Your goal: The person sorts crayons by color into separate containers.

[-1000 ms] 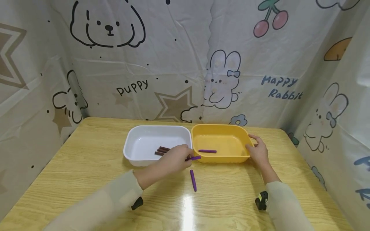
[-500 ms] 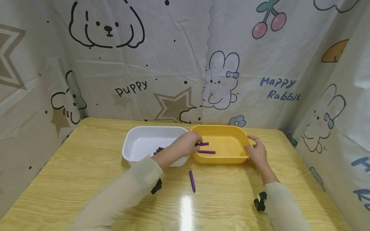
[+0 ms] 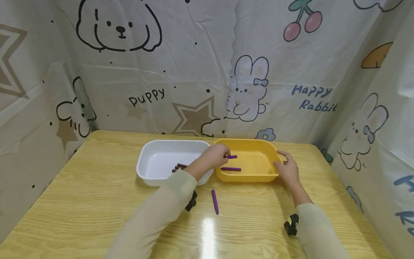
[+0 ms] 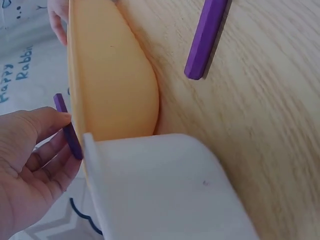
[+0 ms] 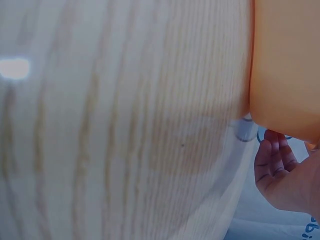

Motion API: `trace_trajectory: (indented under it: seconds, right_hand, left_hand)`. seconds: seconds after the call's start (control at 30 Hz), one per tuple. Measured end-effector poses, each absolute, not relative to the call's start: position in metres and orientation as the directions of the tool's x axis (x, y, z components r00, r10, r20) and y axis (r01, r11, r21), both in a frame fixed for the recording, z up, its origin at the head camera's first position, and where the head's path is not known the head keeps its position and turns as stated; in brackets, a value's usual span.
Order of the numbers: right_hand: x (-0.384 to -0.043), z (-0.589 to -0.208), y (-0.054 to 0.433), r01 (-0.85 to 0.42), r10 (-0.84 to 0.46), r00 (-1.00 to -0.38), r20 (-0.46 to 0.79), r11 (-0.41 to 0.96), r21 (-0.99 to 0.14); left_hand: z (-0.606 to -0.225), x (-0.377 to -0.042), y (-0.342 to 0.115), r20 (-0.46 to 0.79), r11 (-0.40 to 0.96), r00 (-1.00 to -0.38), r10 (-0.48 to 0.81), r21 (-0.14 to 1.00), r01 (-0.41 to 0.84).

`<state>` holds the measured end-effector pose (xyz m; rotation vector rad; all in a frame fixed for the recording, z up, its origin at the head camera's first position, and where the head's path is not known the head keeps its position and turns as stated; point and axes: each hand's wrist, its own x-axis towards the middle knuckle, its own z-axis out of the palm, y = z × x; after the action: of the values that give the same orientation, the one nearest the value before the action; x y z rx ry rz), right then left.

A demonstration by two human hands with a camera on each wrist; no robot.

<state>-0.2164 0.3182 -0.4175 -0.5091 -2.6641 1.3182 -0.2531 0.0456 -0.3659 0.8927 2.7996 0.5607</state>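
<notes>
My left hand [image 3: 214, 156] pinches a purple crayon [image 4: 71, 138] between thumb and fingers, over the left end of the yellow bin [image 3: 247, 178]. Below it, a second purple crayon [image 3: 231, 169] lies on that bin's floor. My right hand [image 3: 289, 172] grips the bin's right end, thumb at the rim; in the right wrist view its fingers [image 5: 274, 150] reach the outer wall. A third purple crayon [image 3: 215, 202] lies on the table in front of the bins. Several dark brown crayons [image 3: 182, 165] lie in the white bin [image 3: 145, 177], partly hidden by my left forearm.
The two bins stand side by side near the back of the wooden table [image 3: 81, 187]. A printed curtain [image 3: 181, 72] hangs behind it and along both sides. Black wrist cameras show below both sleeves.
My left hand has carried the purple crayon from the front corner between the bins rightward and farther back, over the yellow bin. The right hand keeps its hold on the bin.
</notes>
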Motion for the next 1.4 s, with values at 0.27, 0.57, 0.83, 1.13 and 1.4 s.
trace_trajectory:
  seconds: [0.27,0.57,0.83,1.13,1.4]
  right_hand:
    - [-0.217,-0.419,0.319,0.226,0.349,-0.937,-0.019,0.564,-0.794]
    - [-0.220,-0.424,0.319,0.232,0.351,-0.936,-0.024,0.564,-0.793]
    - [-0.220,-0.423,0.320,0.225,0.348,-0.937,-0.018,0.565,-0.794]
    - [-0.218,-0.422,0.320,0.231,0.350,-0.937,-0.025,0.562,-0.794]
    - [-0.219,-0.423,0.321,0.237,0.355,-0.935,-0.030,0.559,-0.795]
  left_hand:
    - [-0.374,-0.261,0.054,-0.018,0.742,-0.809,0.587,0.411,0.530]
    - [-0.381,-0.262,0.062,-0.034,0.749,-0.827,0.561,0.446,0.490]
    - [-0.391,-0.264,0.064,-0.062,0.794,-0.855,0.514,0.412,0.447]
    - [-0.396,-0.264,0.068,-0.064,0.824,-0.855,0.515,0.311,0.473]
    - [-0.398,-0.265,0.068,-0.059,0.815,-0.850,0.524,0.324,0.480]
